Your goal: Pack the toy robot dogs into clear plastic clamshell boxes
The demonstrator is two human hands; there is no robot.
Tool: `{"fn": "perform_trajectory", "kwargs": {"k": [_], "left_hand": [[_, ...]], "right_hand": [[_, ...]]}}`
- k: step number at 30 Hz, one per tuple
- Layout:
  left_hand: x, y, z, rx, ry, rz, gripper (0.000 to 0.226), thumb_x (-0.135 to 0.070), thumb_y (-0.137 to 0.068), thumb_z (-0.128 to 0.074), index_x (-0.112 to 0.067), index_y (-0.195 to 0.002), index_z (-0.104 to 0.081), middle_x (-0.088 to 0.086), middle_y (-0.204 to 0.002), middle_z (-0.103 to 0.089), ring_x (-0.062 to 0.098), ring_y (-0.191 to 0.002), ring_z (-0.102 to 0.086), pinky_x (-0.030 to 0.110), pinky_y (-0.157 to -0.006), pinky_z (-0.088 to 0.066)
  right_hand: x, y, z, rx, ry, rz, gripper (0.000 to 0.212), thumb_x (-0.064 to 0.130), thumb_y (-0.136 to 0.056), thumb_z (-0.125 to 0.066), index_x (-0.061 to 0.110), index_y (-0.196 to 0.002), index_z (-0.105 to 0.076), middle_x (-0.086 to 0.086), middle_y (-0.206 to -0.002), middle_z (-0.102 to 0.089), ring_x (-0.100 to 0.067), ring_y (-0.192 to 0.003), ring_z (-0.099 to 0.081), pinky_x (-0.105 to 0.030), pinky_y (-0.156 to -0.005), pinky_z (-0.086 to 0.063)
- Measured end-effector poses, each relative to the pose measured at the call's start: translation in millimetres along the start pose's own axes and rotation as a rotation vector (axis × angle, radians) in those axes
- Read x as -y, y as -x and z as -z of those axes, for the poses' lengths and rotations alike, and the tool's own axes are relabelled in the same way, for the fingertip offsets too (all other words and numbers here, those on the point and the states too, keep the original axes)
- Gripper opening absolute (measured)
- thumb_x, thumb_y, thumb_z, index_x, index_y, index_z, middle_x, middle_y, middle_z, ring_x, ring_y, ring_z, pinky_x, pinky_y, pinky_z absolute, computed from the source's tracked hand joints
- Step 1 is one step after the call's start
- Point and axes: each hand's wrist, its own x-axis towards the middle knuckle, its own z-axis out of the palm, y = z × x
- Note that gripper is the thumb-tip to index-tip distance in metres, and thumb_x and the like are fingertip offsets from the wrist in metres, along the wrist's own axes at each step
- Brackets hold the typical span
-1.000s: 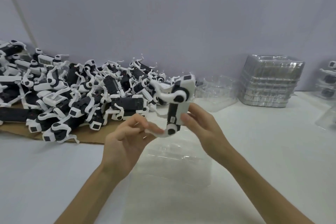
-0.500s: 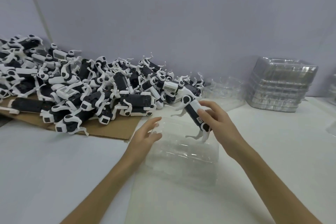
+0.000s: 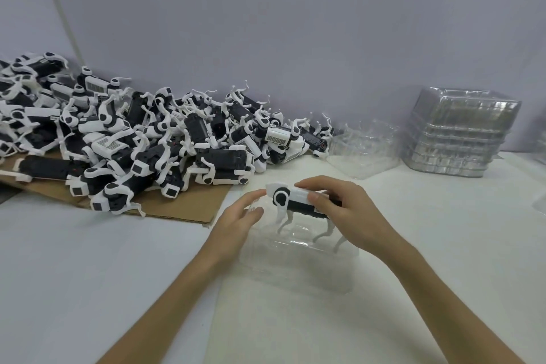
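A black-and-white toy robot dog (image 3: 291,201) stands legs-down in an open clear clamshell box (image 3: 298,263) on the white table. My right hand (image 3: 342,210) grips the dog's back from above, fingers and thumb curled around its body. My left hand (image 3: 239,221) rests with straight fingers on the box's left rim, its fingertips close to the dog's head. A large heap of more toy robot dogs (image 3: 141,139) lies on brown cardboard (image 3: 183,204) at the back left.
A stack of empty clear clamshell boxes (image 3: 455,133) stands at the back right against the grey wall. One loose clear box (image 3: 363,145) sits between the stack and the heap. Another clear plastic piece shows at the far right edge (image 3: 540,201).
My right hand turned the dog from tilted to level and lowered it, legs down, into the box. My left hand moved in to the box's left rim.
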Motion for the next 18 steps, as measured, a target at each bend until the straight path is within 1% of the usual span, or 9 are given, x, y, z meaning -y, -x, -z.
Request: {"fn": "perform_trajectory", "kwargs": {"k": [1, 2, 4, 7, 10, 13, 16, 18], "left_hand": [[0.1, -0.2, -0.8, -0.001, 0.001, 0.006, 0.037, -0.016, -0.103, -0.051, -0.052, -0.110, -0.059, -0.040, -0.115, -0.058, -0.028, -0.100, -0.051, 0.005, -0.083, -0.036], [0.0, -0.2, -1.2, 0.002, -0.002, 0.011, 0.037, -0.017, -0.103, -0.051, -0.052, -0.109, -0.059, -0.041, -0.113, -0.059, -0.028, -0.099, -0.051, 0.003, -0.081, -0.037], [-1.6, 0.6, -1.5, 0.016, -0.008, 0.013, 0.037, -0.017, -0.104, -0.049, -0.053, -0.109, -0.059, -0.047, -0.106, -0.060, -0.028, -0.099, -0.051, -0.003, -0.076, -0.036], [-4.1, 1.4, -1.4, 0.023, -0.013, 0.013, 0.040, -0.015, -0.104, -0.047, -0.052, -0.110, -0.060, -0.051, -0.105, -0.058, -0.028, -0.101, -0.051, -0.005, -0.076, -0.035], [-5.3, 2.0, -2.9, 0.026, -0.013, 0.012, 0.040, -0.015, -0.104, -0.046, -0.051, -0.110, -0.061, -0.048, -0.107, -0.060, -0.026, -0.101, -0.053, -0.004, -0.077, -0.036], [-4.6, 2.7, -5.0, 0.020, -0.007, 0.012, 0.040, -0.015, -0.105, -0.044, -0.051, -0.111, -0.062, -0.038, -0.113, -0.064, -0.021, -0.105, -0.055, -0.001, -0.080, -0.038], [-3.8, 2.8, -6.1, 0.012, -0.006, 0.020, 0.039, -0.016, -0.105, -0.044, -0.048, -0.114, -0.063, -0.035, -0.112, -0.066, -0.019, -0.104, -0.056, 0.002, -0.080, -0.039], [-3.1, 2.9, -6.3, 0.010, -0.005, 0.025, 0.037, -0.016, -0.105, -0.044, -0.046, -0.117, -0.062, -0.037, -0.109, -0.065, -0.023, -0.102, -0.055, 0.000, -0.077, -0.038]], "right_hand": [[-0.4, -0.2, -0.6, 0.002, 0.023, -0.001, 0.023, 0.019, -0.100, -0.059, 0.034, -0.109, -0.074, -0.005, -0.096, -0.074, -0.029, -0.089, -0.067, -0.050, -0.088, -0.055], [-0.6, -0.1, -0.8, -0.004, 0.051, 0.002, 0.023, 0.020, -0.100, -0.059, 0.036, -0.108, -0.074, -0.003, -0.095, -0.074, -0.027, -0.088, -0.067, -0.050, -0.088, -0.054], [0.4, 0.2, -0.4, -0.032, 0.111, 0.006, 0.026, 0.022, -0.100, -0.057, 0.042, -0.103, -0.073, 0.008, -0.093, -0.074, -0.018, -0.086, -0.066, -0.046, -0.087, -0.054], [2.8, 0.6, 1.0, -0.044, 0.166, -0.016, 0.029, 0.024, -0.100, -0.055, 0.047, -0.098, -0.073, 0.020, -0.090, -0.072, -0.007, -0.082, -0.064, -0.041, -0.085, -0.054], [4.3, 0.8, 1.9, -0.031, 0.232, -0.050, 0.025, 0.028, -0.100, -0.054, 0.044, -0.101, -0.074, 0.022, -0.088, -0.072, -0.005, -0.085, -0.065, -0.038, -0.085, -0.054], [6.6, 2.4, 1.7, -0.029, 0.322, -0.059, 0.023, 0.033, -0.098, -0.054, 0.047, -0.101, -0.072, 0.024, -0.084, -0.070, -0.004, -0.083, -0.064, -0.033, -0.080, -0.053], [6.6, 4.2, 1.3, -0.019, 0.340, -0.024, 0.018, 0.041, -0.090, -0.060, 0.046, -0.104, -0.071, 0.031, -0.093, -0.068, 0.000, -0.084, -0.063, -0.029, -0.075, -0.050], [5.9, 5.0, 1.4, 0.013, 0.300, 0.021, 0.023, 0.041, -0.085, -0.066, 0.043, -0.108, -0.070, 0.031, -0.111, -0.059, 0.001, -0.098, -0.059, -0.026, -0.080, -0.049]]}}
